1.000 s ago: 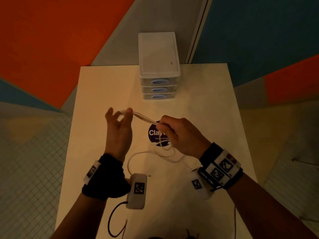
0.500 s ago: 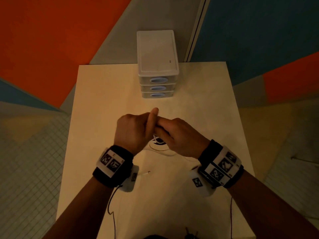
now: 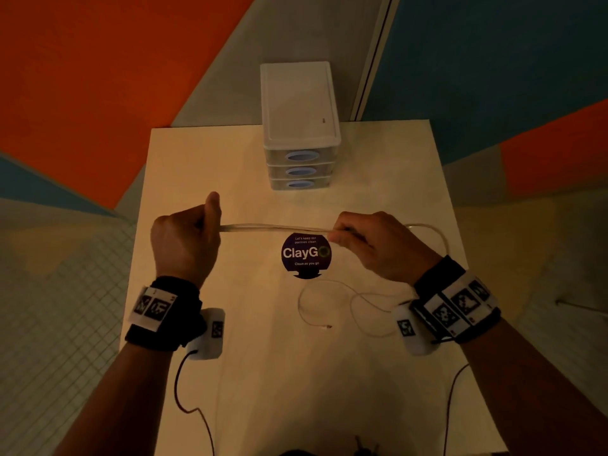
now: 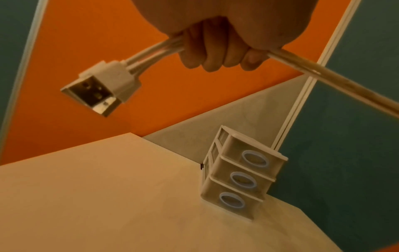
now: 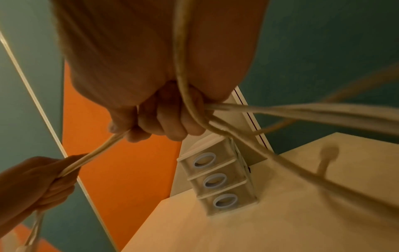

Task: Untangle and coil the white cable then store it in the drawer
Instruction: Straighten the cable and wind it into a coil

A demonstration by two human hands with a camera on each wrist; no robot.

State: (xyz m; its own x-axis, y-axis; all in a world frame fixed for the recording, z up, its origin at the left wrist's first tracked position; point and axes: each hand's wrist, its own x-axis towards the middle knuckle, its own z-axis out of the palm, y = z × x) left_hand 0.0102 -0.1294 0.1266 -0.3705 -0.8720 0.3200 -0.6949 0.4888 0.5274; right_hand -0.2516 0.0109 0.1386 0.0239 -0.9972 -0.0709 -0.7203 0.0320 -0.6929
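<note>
Several strands of the white cable run taut between my two hands above the table. My left hand grips one end of the bundle in a fist, and the USB plug sticks out past its fingers. My right hand holds the other end of the bundle with curled fingers. The loose remainder of the cable lies in loops on the table below my right hand, its small tip near the middle. The white three-drawer unit stands at the table's far edge, all drawers closed.
A round dark ClayGo sticker sits on the cream table under the stretched cable. Thin black wires trail from my wrist cameras toward the near edge. Orange and teal wall panels stand behind the table.
My hands were together over the sticker half a second ago; they have moved apart, left and right, pulling the cable strands straight between them. More slack now lies on the table.
</note>
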